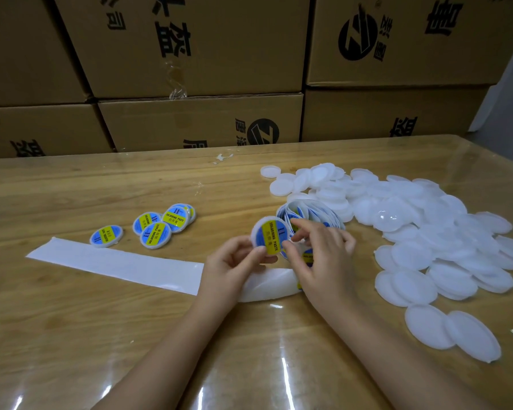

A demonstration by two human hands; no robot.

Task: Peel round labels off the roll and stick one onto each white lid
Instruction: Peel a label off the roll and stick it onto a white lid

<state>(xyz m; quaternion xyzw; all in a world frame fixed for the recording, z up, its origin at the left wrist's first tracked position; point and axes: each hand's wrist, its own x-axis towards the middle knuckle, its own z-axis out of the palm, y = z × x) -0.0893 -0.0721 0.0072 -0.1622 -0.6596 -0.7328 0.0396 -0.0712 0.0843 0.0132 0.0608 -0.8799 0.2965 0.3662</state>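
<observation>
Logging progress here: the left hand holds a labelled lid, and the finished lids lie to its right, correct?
No. The head view shows the left hand holding a labelled lid, but the finished lids lie to its left.

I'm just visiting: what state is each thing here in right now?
held lid: labelled, raised off the table.
left hand: pinches the held lid.
right hand: fingertips at that lid's edge, grip unclear.
label roll: loosely unwound, labels left.
backing strip: bare, lying flat.
finished lids: labelled, lying down.
plain lids: unlabelled, heaped.
cardboard boxes: closed, stacked.
</observation>
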